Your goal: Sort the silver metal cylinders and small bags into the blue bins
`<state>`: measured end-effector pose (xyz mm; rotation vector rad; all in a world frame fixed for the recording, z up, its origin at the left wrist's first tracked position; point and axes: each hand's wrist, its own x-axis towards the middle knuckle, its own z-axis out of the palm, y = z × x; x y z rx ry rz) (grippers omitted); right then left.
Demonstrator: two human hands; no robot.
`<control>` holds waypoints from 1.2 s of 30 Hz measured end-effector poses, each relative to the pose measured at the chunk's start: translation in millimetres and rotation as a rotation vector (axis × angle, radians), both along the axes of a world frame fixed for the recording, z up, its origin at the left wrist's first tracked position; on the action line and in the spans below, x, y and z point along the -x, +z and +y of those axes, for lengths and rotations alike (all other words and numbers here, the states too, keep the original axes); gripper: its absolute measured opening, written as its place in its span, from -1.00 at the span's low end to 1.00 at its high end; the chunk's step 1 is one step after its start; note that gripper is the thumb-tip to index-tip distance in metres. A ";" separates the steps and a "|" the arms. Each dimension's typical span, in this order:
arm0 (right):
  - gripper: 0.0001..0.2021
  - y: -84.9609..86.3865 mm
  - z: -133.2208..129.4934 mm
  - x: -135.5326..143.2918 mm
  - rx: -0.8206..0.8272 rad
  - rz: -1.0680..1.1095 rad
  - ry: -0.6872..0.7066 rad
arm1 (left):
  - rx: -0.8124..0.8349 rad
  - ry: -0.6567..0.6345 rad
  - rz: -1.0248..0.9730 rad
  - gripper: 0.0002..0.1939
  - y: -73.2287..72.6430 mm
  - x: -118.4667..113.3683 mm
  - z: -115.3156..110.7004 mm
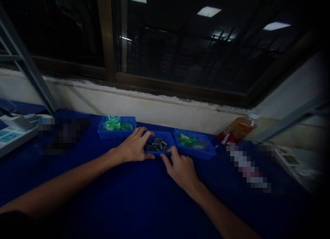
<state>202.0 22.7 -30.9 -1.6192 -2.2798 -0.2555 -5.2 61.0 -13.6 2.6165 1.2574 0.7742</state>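
Note:
Between my hands stands a small blue plastic bin [167,137] holding several dark and silvery little cylinders [159,143]. My left hand [136,146] grips the bin's left end, fingers over the rim and thumb along the front. At the front right corner, my right hand [182,166] pinches the bin's wall with thumb and index finger. To the left is a second blue bin [103,133] with green items in clear plastic bags [113,123]. A third blue bin [210,152], on the right, also has green bagged items [189,140] in it.
All three bins are on a blue table [123,197] below a window. A power strip [12,137] lies at the left. On the right, a bottle of orange liquid [238,127] leans near the wall, close to a metal post [291,120]. Two patches of the table are blurred out.

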 end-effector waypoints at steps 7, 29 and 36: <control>-0.71 8.0 -8.8 2.9 -0.123 -0.046 -0.061 | -0.068 0.074 0.020 -0.32 -0.2 -0.9 -10.6; -0.50 0.8 -8.7 26.0 -0.220 0.072 0.335 | -0.310 -0.022 -0.001 -0.52 -11.2 7.4 -31.8; -0.43 6.2 -7.7 33.0 -0.132 0.006 0.346 | -0.214 -0.176 -0.115 -0.44 1.1 23.8 -31.2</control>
